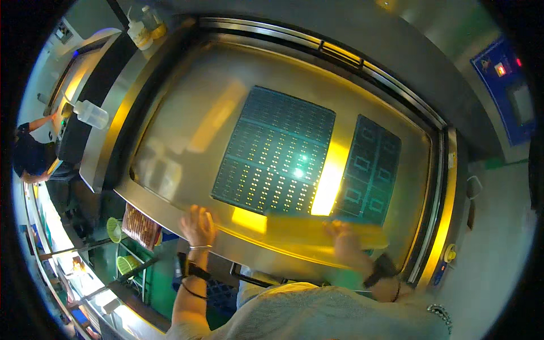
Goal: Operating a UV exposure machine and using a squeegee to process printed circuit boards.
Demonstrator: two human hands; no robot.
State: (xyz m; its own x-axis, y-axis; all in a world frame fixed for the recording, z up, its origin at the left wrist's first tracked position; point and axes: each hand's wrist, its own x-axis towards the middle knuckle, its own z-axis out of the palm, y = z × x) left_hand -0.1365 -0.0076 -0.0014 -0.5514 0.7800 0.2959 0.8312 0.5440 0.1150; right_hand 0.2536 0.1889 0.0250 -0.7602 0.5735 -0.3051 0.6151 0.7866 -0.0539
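Observation:
Two dark green circuit-board panels lie on the shiny metal bed of a large framed machine. The larger panel (272, 147) carries rows of small bright pads; the narrower panel (371, 167) to its right shows rectangular outlines. My left hand (198, 226) rests on the bed's near metal edge, fingers stretched forward, holding nothing I can see. Along the near side, a translucent yellow sheet (289, 232), smeared by motion, overlaps the narrow panel's near end. My right hand (343, 241), also blurred, has its fingers closed on this sheet.
A raised black-and-metal frame (249, 28) surrounds the bed. Squeeze bottles (90, 114) stand at the left, beyond them another person (37, 147) at a similar machine. Below left are a stack of brownish boards (141, 226) and green baskets (127, 265). A blue control panel (504, 90) is upper right.

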